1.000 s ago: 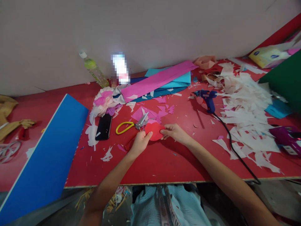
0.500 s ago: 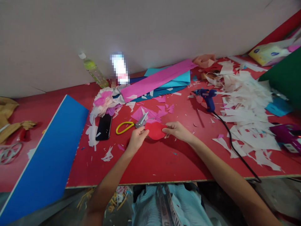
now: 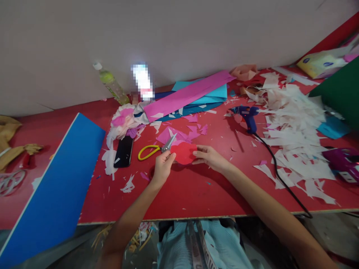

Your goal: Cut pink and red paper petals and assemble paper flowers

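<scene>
A red paper cutout with a rounded outline is held up just above the table, between my two hands. My left hand pinches its left edge between thumb and fingers. On the opposite edge my right hand grips it, thumb on top and fingers beneath. Yellow-handled scissors lie just beyond my left hand, blades pointing away to the right. Pink paper scraps are scattered behind the cutout.
A blue glue gun rests to the right, its black cord running to the front edge. White paper scraps pile up beyond it. To the left are a black phone, a paper flower, a bottle and a blue board.
The red cutout has shifted slightly left and tilted, showing more of its face. My right hand's fingers have straightened somewhat beneath its edge.
</scene>
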`<state>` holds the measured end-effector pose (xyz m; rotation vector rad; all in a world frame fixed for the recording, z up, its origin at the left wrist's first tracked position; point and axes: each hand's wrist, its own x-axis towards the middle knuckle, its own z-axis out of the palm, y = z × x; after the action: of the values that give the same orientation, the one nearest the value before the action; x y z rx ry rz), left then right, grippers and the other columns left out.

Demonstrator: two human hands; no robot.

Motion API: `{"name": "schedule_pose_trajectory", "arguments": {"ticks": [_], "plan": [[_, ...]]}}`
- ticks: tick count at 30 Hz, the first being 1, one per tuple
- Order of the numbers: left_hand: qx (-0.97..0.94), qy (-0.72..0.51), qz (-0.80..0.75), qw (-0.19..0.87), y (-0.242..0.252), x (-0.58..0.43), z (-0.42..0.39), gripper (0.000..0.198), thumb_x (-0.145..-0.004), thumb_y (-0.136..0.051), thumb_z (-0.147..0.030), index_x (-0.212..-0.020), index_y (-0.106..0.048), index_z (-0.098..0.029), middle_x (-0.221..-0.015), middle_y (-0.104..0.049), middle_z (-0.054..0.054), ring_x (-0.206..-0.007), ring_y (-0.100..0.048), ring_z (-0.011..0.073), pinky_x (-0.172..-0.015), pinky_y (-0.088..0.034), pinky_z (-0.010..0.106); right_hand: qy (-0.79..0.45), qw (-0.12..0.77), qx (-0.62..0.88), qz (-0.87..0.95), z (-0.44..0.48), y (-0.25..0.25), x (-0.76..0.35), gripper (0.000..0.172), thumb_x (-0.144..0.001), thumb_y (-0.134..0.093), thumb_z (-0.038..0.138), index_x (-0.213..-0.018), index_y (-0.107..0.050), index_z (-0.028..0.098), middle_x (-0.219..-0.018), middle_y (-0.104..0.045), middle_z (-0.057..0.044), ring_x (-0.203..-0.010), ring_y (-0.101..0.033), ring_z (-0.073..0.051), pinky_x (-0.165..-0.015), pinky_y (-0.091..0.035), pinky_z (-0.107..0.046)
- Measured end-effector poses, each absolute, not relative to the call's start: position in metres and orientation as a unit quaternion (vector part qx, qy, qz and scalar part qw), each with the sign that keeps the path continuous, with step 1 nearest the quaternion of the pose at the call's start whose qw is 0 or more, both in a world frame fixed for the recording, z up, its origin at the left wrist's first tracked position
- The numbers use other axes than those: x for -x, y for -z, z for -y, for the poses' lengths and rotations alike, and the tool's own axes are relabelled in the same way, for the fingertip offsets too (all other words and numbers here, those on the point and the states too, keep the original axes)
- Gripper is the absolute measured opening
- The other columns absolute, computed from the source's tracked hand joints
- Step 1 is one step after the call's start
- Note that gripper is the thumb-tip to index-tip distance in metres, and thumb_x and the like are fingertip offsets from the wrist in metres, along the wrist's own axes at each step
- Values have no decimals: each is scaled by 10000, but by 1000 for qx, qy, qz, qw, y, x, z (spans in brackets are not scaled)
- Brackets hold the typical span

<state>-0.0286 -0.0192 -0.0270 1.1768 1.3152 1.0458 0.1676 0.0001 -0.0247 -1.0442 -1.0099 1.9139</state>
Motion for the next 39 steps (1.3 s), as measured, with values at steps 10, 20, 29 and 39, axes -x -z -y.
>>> {"name": "schedule_pose_trajectory", "arguments": {"ticks": [10,20,29,39], "plan": [[-497,-433,-547,515,24,26,20,264,-759,-581,-421,-721,-575,-160,-611,-553,-20,-620,-526,126,-575,-412,228,-749,353,402,391,2,28,-162,340,-627,-743,407,-828,-688,138,-749,-704,-49,-660,-647,-130,-722,-537,-292],[-460,-452,-530,551,22,25,20,258,-723,-625,-408,-694,-580,-155,-622,-579,-19,-663,-574,143,-640,-470,255,-721,361,415,421,1,21,-162,300,-632,-721,422,-756,-681,152,-677,-691,-23,-599,-631,-120,-677,-536,-274],[-425,-450,-504,603,21,24,16,233,-699,-645,-361,-664,-539,-157,-585,-554,-48,-596,-611,134,-660,-526,290,-687,370,422,462,-1,24,-165,255,-651,-687,417,-720,-674,172,-641,-678,0,-579,-628,-124,-641,-534,-262],[-438,-440,-521,586,19,26,14,232,-695,-621,-341,-812,-593,-143,-654,-648,1,-603,-645,147,-623,-530,270,-658,365,438,492,-3,21,-170,251,-669,-662,421,-718,-667,174,-635,-668,-1,-582,-629,-131,-623,-533,-264]]}}
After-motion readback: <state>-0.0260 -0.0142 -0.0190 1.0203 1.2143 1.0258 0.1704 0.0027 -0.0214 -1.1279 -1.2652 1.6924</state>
